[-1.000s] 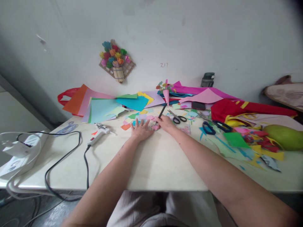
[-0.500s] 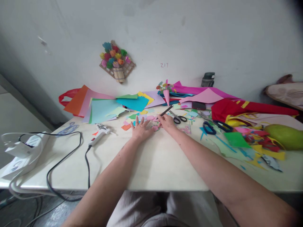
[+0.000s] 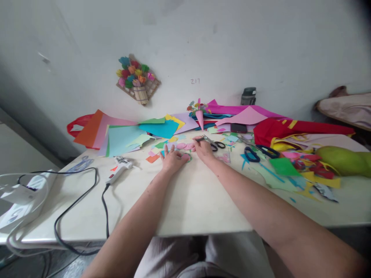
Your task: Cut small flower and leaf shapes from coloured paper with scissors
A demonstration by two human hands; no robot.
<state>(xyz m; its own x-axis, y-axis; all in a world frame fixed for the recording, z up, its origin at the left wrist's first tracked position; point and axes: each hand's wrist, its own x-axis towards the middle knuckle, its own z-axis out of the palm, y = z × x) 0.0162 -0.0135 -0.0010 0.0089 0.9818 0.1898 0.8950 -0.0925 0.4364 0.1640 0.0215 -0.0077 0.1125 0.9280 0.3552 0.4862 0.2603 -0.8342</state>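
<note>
Right grip clamps a dark pen beside scissors; left grip, fingers apart, touches pink paper

Dull, diffuse light greys the wall — a soft shadow lies beside the left forearm on the surface. Paper scraps near its far edge look smeared — darkness clouds the view above its far right corner.

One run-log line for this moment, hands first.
left hand: fingers spread, at pink paper piece | right hand: holding dark pen | nearby: black-handled scissors, white glue gun
</note>
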